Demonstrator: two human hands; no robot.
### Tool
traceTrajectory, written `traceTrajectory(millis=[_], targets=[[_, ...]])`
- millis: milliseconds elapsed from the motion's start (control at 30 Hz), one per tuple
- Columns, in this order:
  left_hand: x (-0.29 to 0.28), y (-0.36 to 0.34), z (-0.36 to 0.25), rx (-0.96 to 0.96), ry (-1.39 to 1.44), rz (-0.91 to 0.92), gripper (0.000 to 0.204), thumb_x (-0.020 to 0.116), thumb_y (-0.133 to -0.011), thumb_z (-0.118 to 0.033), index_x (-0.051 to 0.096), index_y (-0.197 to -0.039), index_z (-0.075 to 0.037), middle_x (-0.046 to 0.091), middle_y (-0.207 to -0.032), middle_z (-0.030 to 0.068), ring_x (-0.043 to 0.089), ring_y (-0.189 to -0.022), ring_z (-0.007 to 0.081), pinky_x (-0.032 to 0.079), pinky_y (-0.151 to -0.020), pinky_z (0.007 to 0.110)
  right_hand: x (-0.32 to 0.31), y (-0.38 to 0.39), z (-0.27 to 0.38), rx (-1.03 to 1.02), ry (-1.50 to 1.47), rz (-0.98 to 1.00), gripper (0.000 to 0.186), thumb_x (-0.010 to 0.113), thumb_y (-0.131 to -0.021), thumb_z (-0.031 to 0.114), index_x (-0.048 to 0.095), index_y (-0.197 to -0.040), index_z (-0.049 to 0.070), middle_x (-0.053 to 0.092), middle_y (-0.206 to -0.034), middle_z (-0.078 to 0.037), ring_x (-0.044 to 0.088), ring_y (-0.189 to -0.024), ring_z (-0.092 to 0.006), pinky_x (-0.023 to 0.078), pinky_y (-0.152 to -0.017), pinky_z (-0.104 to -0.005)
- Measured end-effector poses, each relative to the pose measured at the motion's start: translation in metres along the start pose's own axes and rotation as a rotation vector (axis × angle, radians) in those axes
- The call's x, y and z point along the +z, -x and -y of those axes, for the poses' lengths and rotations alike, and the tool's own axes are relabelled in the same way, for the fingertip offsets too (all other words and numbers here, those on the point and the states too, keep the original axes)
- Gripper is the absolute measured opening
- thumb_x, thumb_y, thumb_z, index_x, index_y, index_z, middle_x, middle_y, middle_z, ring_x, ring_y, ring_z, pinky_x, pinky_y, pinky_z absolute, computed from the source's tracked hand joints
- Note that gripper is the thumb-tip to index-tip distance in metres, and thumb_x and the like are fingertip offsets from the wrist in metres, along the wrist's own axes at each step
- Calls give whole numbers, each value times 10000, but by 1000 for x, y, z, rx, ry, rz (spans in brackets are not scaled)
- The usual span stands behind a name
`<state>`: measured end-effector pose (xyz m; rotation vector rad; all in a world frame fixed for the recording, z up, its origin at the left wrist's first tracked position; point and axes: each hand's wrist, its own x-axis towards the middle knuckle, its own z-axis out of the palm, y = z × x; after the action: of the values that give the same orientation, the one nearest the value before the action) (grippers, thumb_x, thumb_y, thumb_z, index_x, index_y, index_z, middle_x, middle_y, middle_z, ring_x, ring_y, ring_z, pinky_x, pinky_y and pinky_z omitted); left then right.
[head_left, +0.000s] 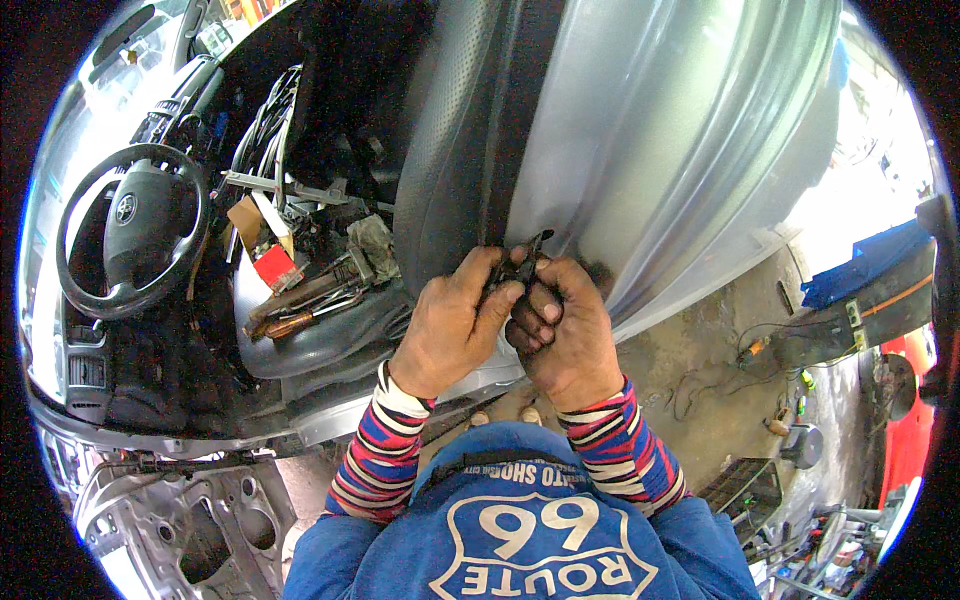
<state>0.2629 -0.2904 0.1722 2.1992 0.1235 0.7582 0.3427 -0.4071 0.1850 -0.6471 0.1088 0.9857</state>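
My left hand point(445, 325) and my right hand point(575, 345) meet in front of the car's silver door pillar point(610, 180). Between their fingertips they grip a small dark part point(538, 244) with a narrow tip sticking up; its exact kind does not show. The left thumb and forefinger pinch it from one side. On the right hand, the fingers curl in under it, blackened with grime. Just beyond the hands rises the dark grey backrest point(435, 170) of the front seat.
Screwdrivers point(290, 325), a caliper-like metal tool point(300, 190) and a red box point(276, 267) lie on the seat. Left of it is the steering wheel point(135, 230). A stripped door panel point(200, 530) stands at lower left. Cables point(700, 385) cross the floor at right.
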Motion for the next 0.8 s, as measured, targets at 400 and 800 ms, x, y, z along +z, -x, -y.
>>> traceTrajectory(millis=[400,800], targets=[[-18,42,-9,-176,-56,82,218,601,-967,-190,569,-1054,8,627,-787,270,638,-784,477,486,-626,533,-7,3,-7,-109,4,-21,301,607,-933,227,614,-1175,48,400,-592,78,348,-483,-78,292,-433,-240],[-31,67,0,-272,21,26,316,565,-992,-267,537,-1062,39,621,-789,310,613,-821,520,471,-673,576,-8,2,6,-88,-83,49,118,561,-959,209,563,-981,93,498,-748,0,458,-610,-110,390,-515,-253]])
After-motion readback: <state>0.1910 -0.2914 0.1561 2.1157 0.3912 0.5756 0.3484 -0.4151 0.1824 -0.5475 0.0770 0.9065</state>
